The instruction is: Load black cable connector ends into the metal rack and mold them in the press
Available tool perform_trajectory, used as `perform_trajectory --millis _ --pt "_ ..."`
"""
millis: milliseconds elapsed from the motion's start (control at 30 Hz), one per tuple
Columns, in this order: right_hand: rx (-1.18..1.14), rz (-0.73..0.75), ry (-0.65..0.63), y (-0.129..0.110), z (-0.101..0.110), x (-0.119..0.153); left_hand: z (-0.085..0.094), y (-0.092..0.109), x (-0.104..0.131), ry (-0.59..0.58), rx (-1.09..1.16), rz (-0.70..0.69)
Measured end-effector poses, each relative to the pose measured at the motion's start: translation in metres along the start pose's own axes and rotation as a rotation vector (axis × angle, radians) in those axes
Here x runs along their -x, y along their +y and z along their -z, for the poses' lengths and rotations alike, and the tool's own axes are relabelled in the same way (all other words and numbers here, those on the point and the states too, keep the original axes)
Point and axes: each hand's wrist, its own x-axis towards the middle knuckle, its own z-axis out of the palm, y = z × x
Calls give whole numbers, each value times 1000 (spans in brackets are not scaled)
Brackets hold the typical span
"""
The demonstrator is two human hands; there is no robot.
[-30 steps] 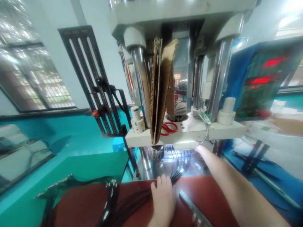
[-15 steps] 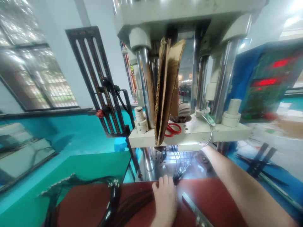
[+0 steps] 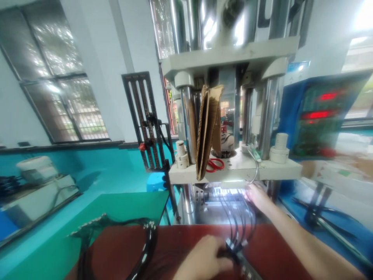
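My left hand (image 3: 205,256) is over the red-brown work surface (image 3: 180,237), its fingers curled around a bundle of thin black cables (image 3: 225,252). Pale connector pieces (image 3: 233,245) stick out just right of its fingers. From there, several thin leads (image 3: 241,217) run up to the lit metal tooling (image 3: 217,196) under the press plate. My right hand (image 3: 255,196) reaches in at the right end of that tooling, beside the leads. Its fingers are blurred and partly hidden, so their grip does not show. A metal bar (image 3: 247,268) lies close to the left hand.
Folded cardboard (image 3: 205,136) and red-handled scissors (image 3: 215,165) are on the press plate (image 3: 233,173). More black cables (image 3: 145,249) lie at the left. A blue control box (image 3: 294,105) with red displays stands right, above a blue surface with tools (image 3: 314,210).
My left hand has gone from lying spread on the cables to curling around them, nearer to me. The connectors and leads have come forward with it. The head view has shifted upward.
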Motion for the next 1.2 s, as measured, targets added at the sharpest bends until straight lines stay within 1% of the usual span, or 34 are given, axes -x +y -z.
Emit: perform_trajectory --millis 67,100,133,167,233,267,300,333,367,433,467,533,567,600,667,700,733,767,867,900,933,967,1000,1100,1133,1167,1200 --pt "-40 -46 7 2 10 30 3 1 5 -250 164 -48" --pt "-61 -56 11 1 14 46 2 1 4 -331 258 -60" --pt "-83 -55 13 -1 17 62 -2 3 2 -357 370 -59" --pt "-104 -49 13 -5 18 77 -7 6 -2 -333 505 -50" --pt "-146 -23 13 -17 18 105 -21 16 -10 -222 835 -35" --pt "-171 2 16 -24 17 117 -28 22 -13 -191 1004 -42" --pt "-197 34 22 -32 15 128 -34 30 -16 -204 1156 -54" --pt "-221 74 35 -40 14 138 -40 38 -17 -259 1282 -70" --pt "-236 112 50 -47 13 147 -44 46 -16 -347 1373 -94" --pt "-224 183 89 -59 13 162 -50 61 -12 -523 1458 -153" --pt "-200 211 103 -63 14 168 -51 68 -9 -583 1466 -175" --pt "-161 261 120 -67 18 178 -52 82 -3 -638 1447 -182" --pt "-158 282 123 -67 20 182 -52 87 -1 -630 1426 -161" --pt "-169 296 125 -66 22 185 -52 92 1 -598 1401 -133" --pt "-225 296 136 -64 24 189 -53 99 4 -503 1355 -71" --pt "-263 285 146 -63 25 190 -54 100 5 -460 1334 -43" --pt "-301 264 157 -62 27 190 -57 100 8 -442 1305 -18" --pt "-331 236 169 -61 29 189 -60 98 11 -463 1256 0" --pt "-388 153 208 -59 45 184 -74 90 30 -613 1040 -7" --pt "-398 142 234 -58 53 181 -76 87 38 -640 970 -27" --pt "-405 142 264 -58 63 180 -75 86 47 -629 922 -48" --pt "-413 146 294 -57 73 179 -70 87 54 -584 889 -71" --pt "-411 151 324 -56 84 180 -62 90 60 -520 861 -101" --pt "-327 120 375 -52 109 193 -22 106 69 -338 768 -266" --pt "-283 96 384 -49 115 200 -8 111 69 -319 752 -307" --pt "-243 68 389 -46 120 208 3 115 68 -333 753 -325" --pt "-215 37 392 -42 125 215 10 116 66 -365 785 -319"
